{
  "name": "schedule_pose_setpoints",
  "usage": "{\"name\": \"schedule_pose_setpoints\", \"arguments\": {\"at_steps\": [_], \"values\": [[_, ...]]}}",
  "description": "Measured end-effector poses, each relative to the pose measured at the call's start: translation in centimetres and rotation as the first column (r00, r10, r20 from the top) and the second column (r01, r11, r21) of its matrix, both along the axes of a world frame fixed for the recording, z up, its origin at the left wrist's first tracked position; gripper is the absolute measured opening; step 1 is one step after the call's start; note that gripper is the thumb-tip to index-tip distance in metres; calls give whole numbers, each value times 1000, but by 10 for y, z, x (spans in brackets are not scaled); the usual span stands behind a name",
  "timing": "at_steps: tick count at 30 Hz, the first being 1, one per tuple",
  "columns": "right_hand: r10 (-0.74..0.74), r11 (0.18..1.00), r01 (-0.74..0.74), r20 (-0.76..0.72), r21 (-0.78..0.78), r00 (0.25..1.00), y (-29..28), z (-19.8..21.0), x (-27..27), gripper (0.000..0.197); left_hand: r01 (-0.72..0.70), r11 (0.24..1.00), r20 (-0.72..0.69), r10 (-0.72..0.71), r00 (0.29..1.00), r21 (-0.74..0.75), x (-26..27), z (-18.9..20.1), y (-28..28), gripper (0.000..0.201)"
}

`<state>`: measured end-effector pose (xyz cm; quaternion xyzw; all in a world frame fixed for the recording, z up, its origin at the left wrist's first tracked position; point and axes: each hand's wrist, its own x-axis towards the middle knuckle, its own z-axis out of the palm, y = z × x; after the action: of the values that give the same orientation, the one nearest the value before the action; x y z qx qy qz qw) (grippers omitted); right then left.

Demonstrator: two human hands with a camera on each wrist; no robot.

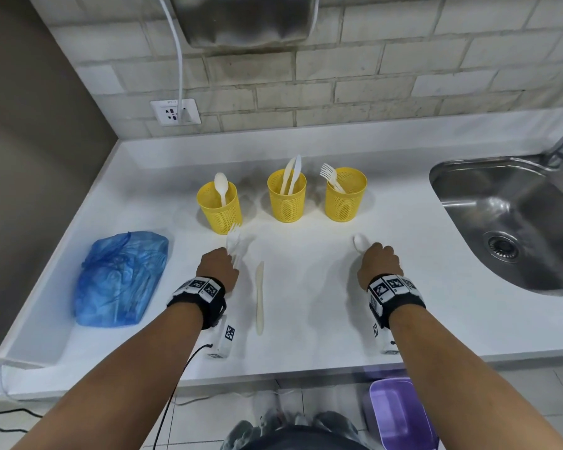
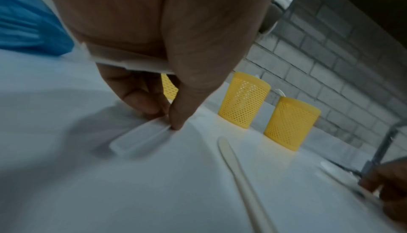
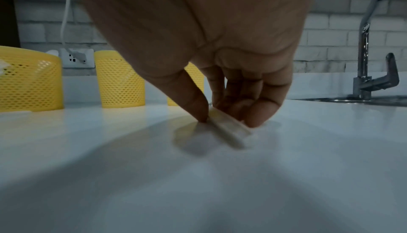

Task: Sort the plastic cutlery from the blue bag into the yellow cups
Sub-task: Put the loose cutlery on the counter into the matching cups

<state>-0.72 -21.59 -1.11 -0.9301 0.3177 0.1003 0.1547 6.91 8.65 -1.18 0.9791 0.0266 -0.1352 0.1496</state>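
Three yellow mesh cups stand in a row: the left cup (image 1: 220, 206) holds a spoon, the middle cup (image 1: 286, 196) knives, the right cup (image 1: 345, 194) forks. The blue bag (image 1: 121, 280) lies at the left. My left hand (image 1: 220, 264) holds a white fork (image 1: 234, 230) just in front of the left cup. In the left wrist view the left hand (image 2: 169, 118) pinches a white handle (image 2: 141, 139) against the counter, with another handle (image 2: 127, 62) tucked in the palm. My right hand (image 1: 379, 264) pinches a white spoon (image 1: 359, 242) by its handle (image 3: 229, 128) on the counter. A cream knife (image 1: 260, 297) lies loose between my hands.
A steel sink (image 1: 514, 222) with a tap (image 3: 365, 45) sits at the right. A wall socket (image 1: 175, 112) with a white cord is behind the cups. A purple bin (image 1: 400, 414) stands on the floor below the white counter's front edge (image 1: 273, 373).
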Motion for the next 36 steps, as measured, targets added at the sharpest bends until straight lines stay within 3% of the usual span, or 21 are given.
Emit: {"name": "schedule_pose_setpoints", "arguments": {"at_steps": [4,7,9,12,17,23,27,32,36], "values": [[12,987,-13,2,161,1000,8,6,5,33,-98,988,-57,91,994,-119,-4,2,2,33],[-8,955,-19,93,296,996,30,15,11,32,-145,969,-68,133,989,-201,-6,4,4,23],[-9,905,-51,139,423,990,53,22,12,34,-158,958,-57,148,987,-240,-8,6,6,19],[47,826,-117,140,552,989,94,25,11,46,-153,944,-30,151,988,-293,-10,10,5,30],[282,826,-272,55,493,958,139,8,10,51,-99,936,20,112,993,-337,-12,16,7,33],[464,834,-438,4,335,886,160,3,6,49,-97,920,25,115,993,-379,-11,22,13,33],[478,834,-468,43,292,878,157,9,7,39,-100,902,20,120,993,-419,-9,25,16,34],[444,855,-445,65,266,893,138,16,11,12,-79,861,38,114,993,-502,-10,31,10,41],[367,876,-365,55,314,928,110,18,17,14,-80,779,26,122,992,-622,-12,37,0,43]]}}
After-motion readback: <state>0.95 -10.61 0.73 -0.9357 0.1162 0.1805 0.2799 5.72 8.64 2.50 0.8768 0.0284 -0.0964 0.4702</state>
